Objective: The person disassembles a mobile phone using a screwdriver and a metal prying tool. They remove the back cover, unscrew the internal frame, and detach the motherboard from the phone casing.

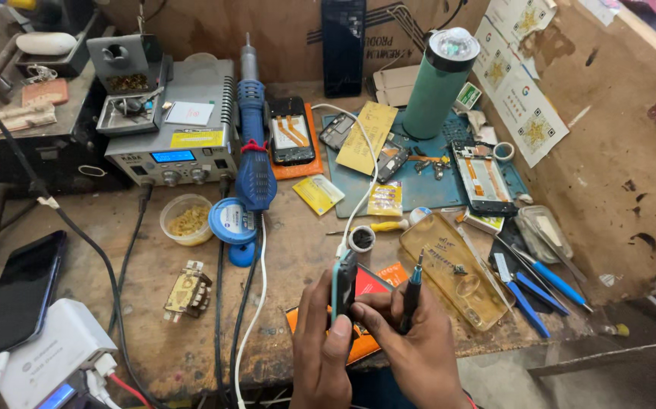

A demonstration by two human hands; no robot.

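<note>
Phone (344, 283) held on edge at near centre, between left hand (320, 344) and right hand (411, 341). Screwdriver (412, 291) in right hand, just right of phone. Cable (358, 198) runs from phone far toward mat (426, 189). Clear case (456, 269) right of hands; tweezers (543, 282) right of case. Flask (439, 83) on mat, far. Station (172, 125) far left; hot-air gun (254, 144) right of it. Cup (186, 220) near station. Second phone (21, 291) at left edge.
</note>
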